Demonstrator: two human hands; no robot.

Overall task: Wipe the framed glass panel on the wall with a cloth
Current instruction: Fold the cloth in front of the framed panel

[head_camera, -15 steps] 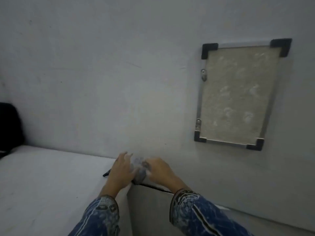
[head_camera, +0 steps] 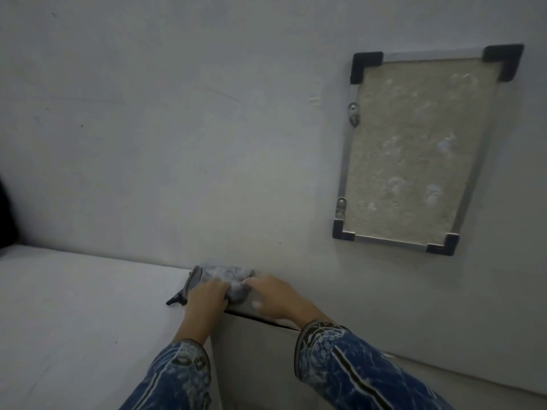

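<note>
A framed glass panel [head_camera: 420, 149] hangs on the grey wall at the upper right, with a silver frame, black corner caps and a smudged, cloudy pane. Well below and left of it, a grey mottled cloth [head_camera: 225, 275] lies on the far corner of a white ledge against the wall. My left hand [head_camera: 205, 300] grips the cloth's near left part with curled fingers. My right hand [head_camera: 275, 297] holds its right edge, fingertips pinching the fabric. Both forearms wear blue patterned sleeves.
The white ledge [head_camera: 74, 306] fills the lower left and ends at a vertical edge under my hands. A dark object [head_camera: 7, 214] sits at the far left edge. Two small metal clips [head_camera: 353, 113] are on the panel's left frame side.
The cloth now lies more spread out beyond my fingers. Both hands have drawn back slightly toward me while holding it. The view has shifted a little.
</note>
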